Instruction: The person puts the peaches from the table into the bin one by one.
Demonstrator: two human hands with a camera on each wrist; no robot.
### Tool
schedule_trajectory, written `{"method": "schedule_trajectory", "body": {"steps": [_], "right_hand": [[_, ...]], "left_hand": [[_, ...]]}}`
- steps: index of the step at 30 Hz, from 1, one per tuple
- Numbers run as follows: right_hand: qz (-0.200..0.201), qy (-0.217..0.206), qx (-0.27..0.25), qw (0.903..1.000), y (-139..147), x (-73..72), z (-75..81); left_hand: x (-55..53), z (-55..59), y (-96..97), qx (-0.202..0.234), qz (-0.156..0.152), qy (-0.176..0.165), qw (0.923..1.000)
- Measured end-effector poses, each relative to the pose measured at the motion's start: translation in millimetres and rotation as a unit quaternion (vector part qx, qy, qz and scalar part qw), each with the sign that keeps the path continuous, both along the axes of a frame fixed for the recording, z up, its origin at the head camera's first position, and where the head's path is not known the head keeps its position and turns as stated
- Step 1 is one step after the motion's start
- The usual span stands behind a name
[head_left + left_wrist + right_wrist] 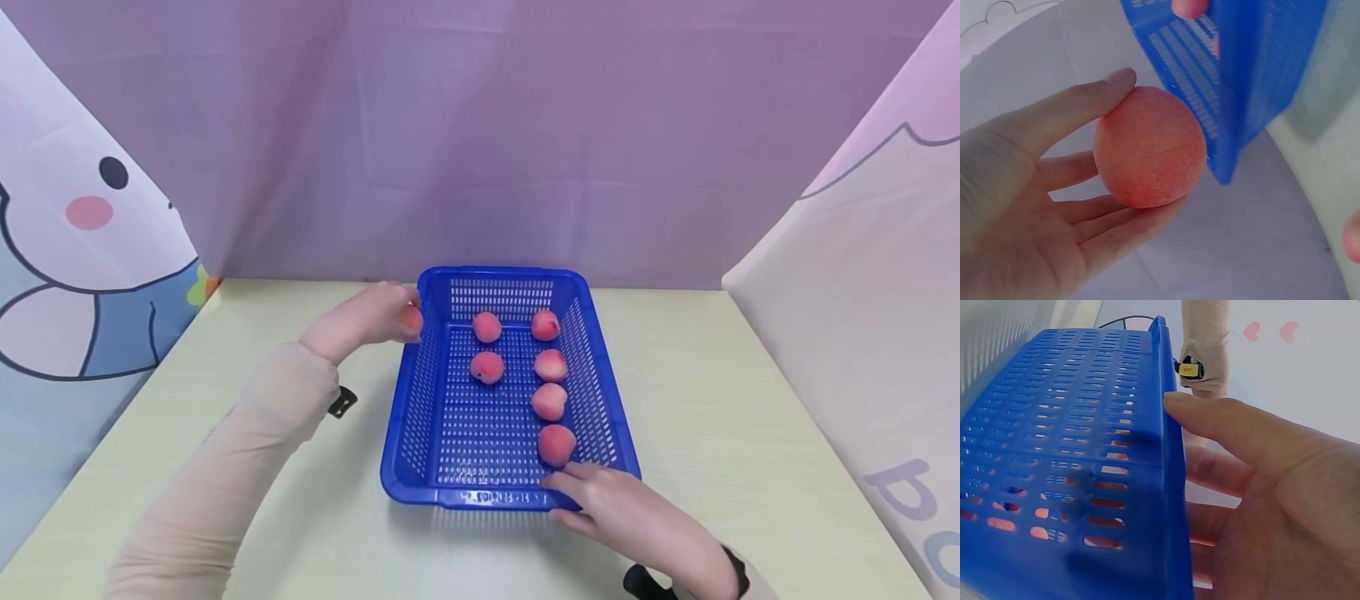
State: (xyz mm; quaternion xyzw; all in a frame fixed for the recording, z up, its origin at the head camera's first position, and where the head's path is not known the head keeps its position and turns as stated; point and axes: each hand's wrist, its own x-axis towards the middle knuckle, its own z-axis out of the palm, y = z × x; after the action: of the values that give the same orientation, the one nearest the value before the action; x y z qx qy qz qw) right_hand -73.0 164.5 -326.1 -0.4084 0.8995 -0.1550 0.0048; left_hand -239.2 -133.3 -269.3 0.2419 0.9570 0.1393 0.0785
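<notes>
My left hand (pixel 367 321) pinches a peach (pixel 1150 147) between thumb and fingers, beside the far left rim of a blue plastic basket (pixel 408 400). In the left wrist view the thumb lies on top of that fruit and the fingers run beneath it. My right hand (pixel 622 508) grips the basket's near rim at the right corner, thumb outside and fingers over the edge, as the right wrist view (pixel 1272 500) shows. Inside the basket, several peaches (pixel 551 365) form a column along the right side. Two more peaches (pixel 487 367) lie left of them, towards the back.
The basket stands on a pale yellow-green table (pixel 720 433). A purple cloth (pixel 480 150) hangs behind it, with cartoon-printed cloths (pixel 82 250) at both sides. A pink rounded thing (pixel 1352 237) is cut off at the left wrist view's right edge.
</notes>
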Motion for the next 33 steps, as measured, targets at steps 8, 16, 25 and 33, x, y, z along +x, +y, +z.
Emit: {"method": "schedule_trajectory", "body": {"steps": [8,16,25,33], "right_hand": [[-0.004,-0.008,0.004,0.9999,-0.4,0.4,0.8],[-0.001,0.001,0.000,1.0000,0.0,-0.3,-0.4],[0.003,0.011,-0.003,0.9999,-1.1,0.4,1.1],[0.001,0.007,-0.002,1.0000,-3.5,3.1,4.0]], "left_hand": [[3.8,4.1,21.9,-0.022,-0.023,-0.017,0.9994],[2.4,-1.8,46.6,-0.040,-0.051,-0.018,0.9977],[10.1,-2.7,75.9,-0.025,-0.026,-0.110,0.9932],[13.3,-11.0,94.3,-0.065,-0.084,-0.081,0.9911]]}}
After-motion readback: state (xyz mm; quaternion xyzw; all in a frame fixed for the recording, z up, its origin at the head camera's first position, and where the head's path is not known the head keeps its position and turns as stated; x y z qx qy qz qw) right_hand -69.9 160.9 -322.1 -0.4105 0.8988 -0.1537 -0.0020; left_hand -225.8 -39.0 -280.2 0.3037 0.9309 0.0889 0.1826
